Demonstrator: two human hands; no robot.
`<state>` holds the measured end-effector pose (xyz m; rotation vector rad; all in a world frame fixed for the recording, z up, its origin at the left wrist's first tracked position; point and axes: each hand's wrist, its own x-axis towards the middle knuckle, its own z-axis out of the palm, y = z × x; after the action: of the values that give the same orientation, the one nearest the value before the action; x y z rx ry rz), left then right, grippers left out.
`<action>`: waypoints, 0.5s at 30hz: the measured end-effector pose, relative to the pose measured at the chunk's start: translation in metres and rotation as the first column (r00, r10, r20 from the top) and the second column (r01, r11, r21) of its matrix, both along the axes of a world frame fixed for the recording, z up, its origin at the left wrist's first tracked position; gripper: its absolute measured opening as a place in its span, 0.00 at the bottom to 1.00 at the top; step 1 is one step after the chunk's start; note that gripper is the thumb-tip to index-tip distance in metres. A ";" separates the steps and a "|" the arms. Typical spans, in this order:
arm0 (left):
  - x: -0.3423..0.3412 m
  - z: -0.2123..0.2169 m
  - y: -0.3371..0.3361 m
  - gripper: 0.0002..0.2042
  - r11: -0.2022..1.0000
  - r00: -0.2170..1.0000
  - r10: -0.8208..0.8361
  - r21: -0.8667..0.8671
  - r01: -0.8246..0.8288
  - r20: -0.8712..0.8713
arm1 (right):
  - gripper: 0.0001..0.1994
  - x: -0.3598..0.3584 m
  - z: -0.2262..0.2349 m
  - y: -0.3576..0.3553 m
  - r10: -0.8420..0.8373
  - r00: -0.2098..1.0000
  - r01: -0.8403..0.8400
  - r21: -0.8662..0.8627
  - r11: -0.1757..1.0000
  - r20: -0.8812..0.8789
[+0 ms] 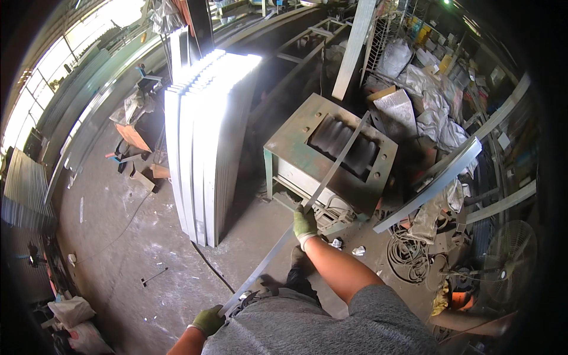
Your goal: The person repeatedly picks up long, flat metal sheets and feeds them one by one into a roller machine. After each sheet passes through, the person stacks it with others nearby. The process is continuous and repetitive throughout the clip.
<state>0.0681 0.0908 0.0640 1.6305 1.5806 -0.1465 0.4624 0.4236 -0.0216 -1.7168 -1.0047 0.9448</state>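
A long flat metal bar [337, 160] runs slantwise from beside my waist to a green-and-rust machine [297, 137] ahead. Its far end lies over the dark ridged rollers [335, 139] in the opening of the machine's top. Midway along the bar, my right hand [305, 226], in a green glove, is closed round it. My left hand [208, 321], gloved alike, grips the near end low by my left hip. How the fingers wrap underneath is partly hidden in both hands.
Bright, long metal profiles [204, 154] stand in a tall stack left of the machine. A pale beam [432, 184] slants at right above a coiled hose [408, 257]. A standing fan [507, 260] is farther right. A black cable [213, 267] crosses the floor near my feet.
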 end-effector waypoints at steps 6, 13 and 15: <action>-0.062 -0.039 -0.062 0.14 0.997 0.998 0.057 -0.057 -0.057 0.009 | 0.26 -0.063 0.020 -0.070 -0.046 0.999 0.049 -0.133 0.990 0.028; -0.117 -0.046 -0.117 0.14 0.978 0.981 0.195 -0.079 -0.192 0.022 | 0.35 -0.102 0.031 -0.131 0.167 0.983 -0.181 -0.347 0.920 -0.072; -0.124 -0.038 -0.118 0.14 0.975 0.980 0.198 -0.098 -0.200 -0.023 | 0.38 -0.106 0.029 -0.141 0.262 0.965 -0.251 -0.413 0.876 -0.031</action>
<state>-0.0554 -0.0267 0.0256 1.3883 1.7083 -0.1278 0.3566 0.2828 0.0078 -1.9748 -1.1276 1.3916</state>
